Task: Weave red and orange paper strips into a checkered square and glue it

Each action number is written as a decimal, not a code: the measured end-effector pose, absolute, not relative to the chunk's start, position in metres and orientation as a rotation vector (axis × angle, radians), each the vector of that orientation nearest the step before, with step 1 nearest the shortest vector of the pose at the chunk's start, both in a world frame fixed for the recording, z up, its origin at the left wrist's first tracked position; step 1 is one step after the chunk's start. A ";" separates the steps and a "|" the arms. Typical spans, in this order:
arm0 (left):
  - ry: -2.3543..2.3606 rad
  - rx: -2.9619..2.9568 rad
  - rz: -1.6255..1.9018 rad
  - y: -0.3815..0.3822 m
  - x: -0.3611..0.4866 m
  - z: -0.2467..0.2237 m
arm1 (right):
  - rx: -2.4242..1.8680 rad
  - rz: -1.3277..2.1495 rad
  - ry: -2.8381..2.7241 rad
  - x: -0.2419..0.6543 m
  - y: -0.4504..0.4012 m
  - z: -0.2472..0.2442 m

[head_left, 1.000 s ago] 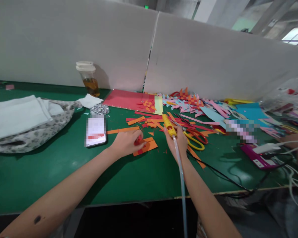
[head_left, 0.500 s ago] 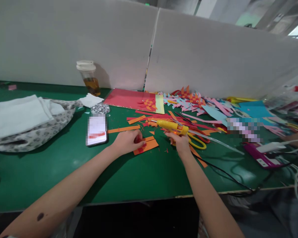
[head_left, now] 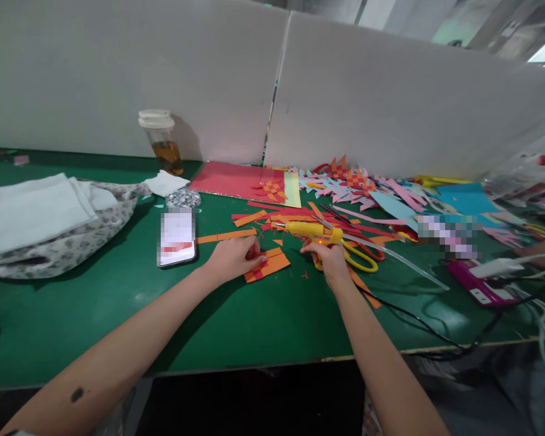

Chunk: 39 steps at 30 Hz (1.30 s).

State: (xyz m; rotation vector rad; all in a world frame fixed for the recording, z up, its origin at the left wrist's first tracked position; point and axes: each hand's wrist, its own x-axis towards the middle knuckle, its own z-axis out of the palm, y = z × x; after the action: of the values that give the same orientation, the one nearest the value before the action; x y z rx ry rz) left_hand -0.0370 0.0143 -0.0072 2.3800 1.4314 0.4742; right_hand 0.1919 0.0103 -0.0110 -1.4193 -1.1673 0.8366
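My right hand point(head_left: 329, 257) is wrapped round the handle of a yellow hot glue gun point(head_left: 309, 229). Its nozzle points left, an orange light glows on its body, and a clear glue stick point(head_left: 418, 271) trails from the back. My left hand point(head_left: 238, 259) is closed, thumb and fingers pinching the left side of an orange-and-red paper piece point(head_left: 276, 265) on the green table. The fingertips partly hide that paper. Beyond the hands lie orange and red paper strips point(head_left: 227, 236), with yellow-handled scissors point(head_left: 366, 261) beside the glue gun.
A phone point(head_left: 177, 236) and a patterned cloth bag point(head_left: 104, 227) lie on the left, a lidded cup point(head_left: 166, 145) behind them. Woven paper fish point(head_left: 352, 180) and scraps pile up at the back. A purple power strip point(head_left: 485, 287) with cables sits right, near another person's arm point(head_left: 542, 257).
The glue gun has shifted very slightly left in my right hand. My left hand stays on the paper piece almost unmoved.
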 end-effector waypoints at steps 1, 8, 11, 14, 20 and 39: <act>1.426 2.385 0.475 0.014 -0.037 -0.007 | -1.419 0.841 -1.167 0.192 0.010 -0.012; 1.509 2.379 0.494 0.015 -0.031 -0.007 | -1.477 0.855 -1.151 0.192 0.011 -0.012; 1.546 2.390 0.488 0.015 -0.028 -0.008 | -1.489 0.834 -1.157 0.192 0.012 -0.011; 1.542 2.400 0.540 0.014 -0.028 -0.007 | -1.482 0.841 -1.163 0.190 0.011 -0.009; 1.470 2.136 0.983 0.012 -0.027 -0.002 | -1.391 0.906 -1.215 0.185 0.003 -0.005; 1.724 1.494 1.639 0.038 -0.058 -0.004 | -1.338 0.809 -1.124 0.184 0.002 -0.002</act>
State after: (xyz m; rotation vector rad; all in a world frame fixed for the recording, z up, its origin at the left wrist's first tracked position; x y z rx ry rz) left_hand -0.0576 0.0376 -0.0042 1.4935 1.7236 1.6388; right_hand 0.1839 0.0017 -0.0017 -1.3383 -1.1244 0.8091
